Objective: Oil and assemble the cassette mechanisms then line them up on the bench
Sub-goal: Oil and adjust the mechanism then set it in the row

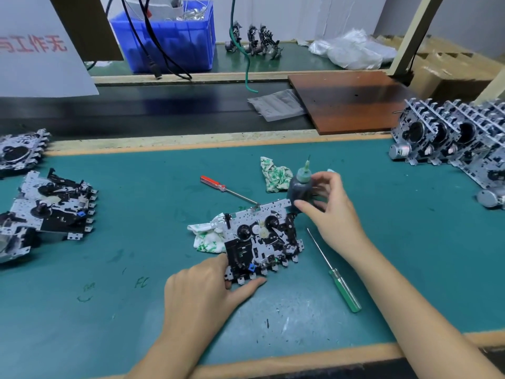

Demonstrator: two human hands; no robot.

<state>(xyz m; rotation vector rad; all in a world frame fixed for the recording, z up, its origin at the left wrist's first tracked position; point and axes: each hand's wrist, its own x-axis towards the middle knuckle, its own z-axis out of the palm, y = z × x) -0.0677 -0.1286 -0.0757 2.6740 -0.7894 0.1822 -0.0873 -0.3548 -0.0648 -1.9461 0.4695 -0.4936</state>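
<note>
Gripping the dark oil bottle (300,191) by its belly, the right hand (326,207) curls round it, needle tip up, just behind the cassette mechanism (261,239). That mechanism lies flat mid-desk (382,214) on a white-green rag (206,237): perforated silver plate, black reels, a row of tabs along its near edge. The left hand (203,292) pinches that near-left corner, thumb beneath the tabs.

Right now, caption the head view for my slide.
Left hand steadies the cassette mechanism while right hand holds the oil bottle.
</note>
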